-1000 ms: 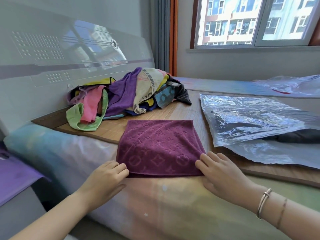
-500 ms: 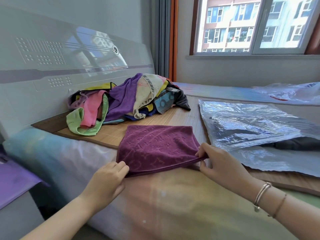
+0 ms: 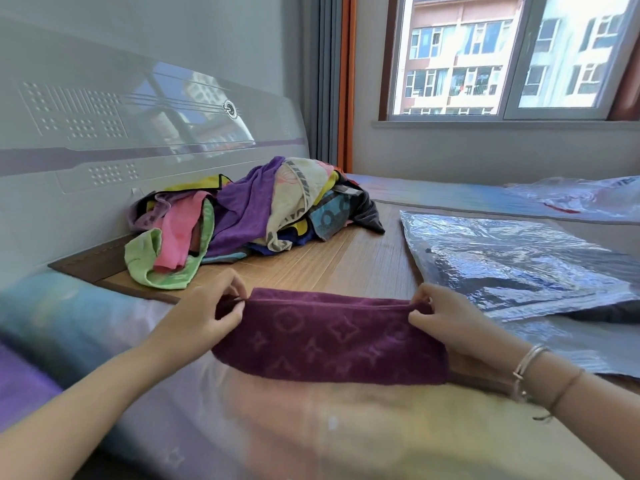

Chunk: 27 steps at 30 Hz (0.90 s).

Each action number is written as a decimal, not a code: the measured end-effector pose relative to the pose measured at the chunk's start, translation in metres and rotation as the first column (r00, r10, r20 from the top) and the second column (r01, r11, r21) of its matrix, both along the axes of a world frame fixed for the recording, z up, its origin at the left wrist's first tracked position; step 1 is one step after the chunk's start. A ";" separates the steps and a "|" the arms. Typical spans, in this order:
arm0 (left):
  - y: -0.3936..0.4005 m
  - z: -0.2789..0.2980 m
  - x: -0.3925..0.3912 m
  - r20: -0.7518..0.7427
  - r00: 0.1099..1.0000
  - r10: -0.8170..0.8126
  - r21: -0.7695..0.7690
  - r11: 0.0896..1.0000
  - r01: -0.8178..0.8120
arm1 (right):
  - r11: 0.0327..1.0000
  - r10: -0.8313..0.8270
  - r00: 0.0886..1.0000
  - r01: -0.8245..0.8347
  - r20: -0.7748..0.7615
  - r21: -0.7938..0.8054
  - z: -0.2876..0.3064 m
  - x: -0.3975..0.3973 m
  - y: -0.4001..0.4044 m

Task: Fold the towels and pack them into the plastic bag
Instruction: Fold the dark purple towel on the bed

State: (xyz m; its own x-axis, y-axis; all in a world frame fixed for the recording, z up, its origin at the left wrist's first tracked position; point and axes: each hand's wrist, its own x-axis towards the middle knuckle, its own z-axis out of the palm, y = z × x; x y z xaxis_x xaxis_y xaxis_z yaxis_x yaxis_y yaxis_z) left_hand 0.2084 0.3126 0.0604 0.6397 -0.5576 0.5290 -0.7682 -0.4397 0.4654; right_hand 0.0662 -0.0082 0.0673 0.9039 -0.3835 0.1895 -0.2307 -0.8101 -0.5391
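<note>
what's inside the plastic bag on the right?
Through the clear, crinkled plastic bag a dark cloth shows near its right edge, lying flat inside. Glare on the film hides the rest, so whether more folded towels sit in there cannot be told.

Single head-worn wide-angle view, looking forward and down across the bed (image 3: 346, 427) from its near edge. Close to both hands, left hand (image 3: 204, 317) and right hand (image 3: 450, 320), low in frame. Headboard (image 3: 104, 133) left, window (image 3: 502, 57) far right.
</note>
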 end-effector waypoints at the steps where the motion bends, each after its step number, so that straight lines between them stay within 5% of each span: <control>1: -0.009 -0.001 0.014 0.015 0.999 0.032 0.005 0.999 -0.032 | 0.996 -0.026 1.000 0.024 -0.016 -0.085 0.003 0.009 -0.001; 6: -0.066 -0.001 0.063 0.029 0.977 0.209 -0.035 0.977 -0.208 | 0.836 -0.190 0.982 0.162 -0.001 -0.524 0.010 0.052 -0.001; 9: -0.090 -0.017 0.075 0.152 0.910 0.386 0.266 0.871 -0.413 | 0.791 -0.220 0.966 0.095 -0.136 -0.605 0.000 0.070 -0.005; 14: -0.111 -0.033 0.047 0.153 0.962 0.225 0.337 0.904 -0.265 | 0.935 -0.128 0.908 -0.023 -0.398 -0.353 -0.004 0.080 -0.011; 18: -0.120 -0.035 0.005 -0.078 0.985 0.151 0.525 0.846 -0.088 | 0.970 -0.079 0.864 -0.049 -0.496 -0.240 0.013 0.077 -0.006; 21: -0.122 -0.033 -0.009 -0.164 0.972 0.169 0.571 0.819 -0.046 | 1.000 0.016 0.875 -0.005 -0.484 0.025 0.031 0.066 -0.007; 27: -0.137 -0.026 -0.032 -0.273 0.959 0.073 0.543 0.835 0.091 | 0.740 0.114 0.961 0.086 -0.251 0.667 0.060 0.026 -0.028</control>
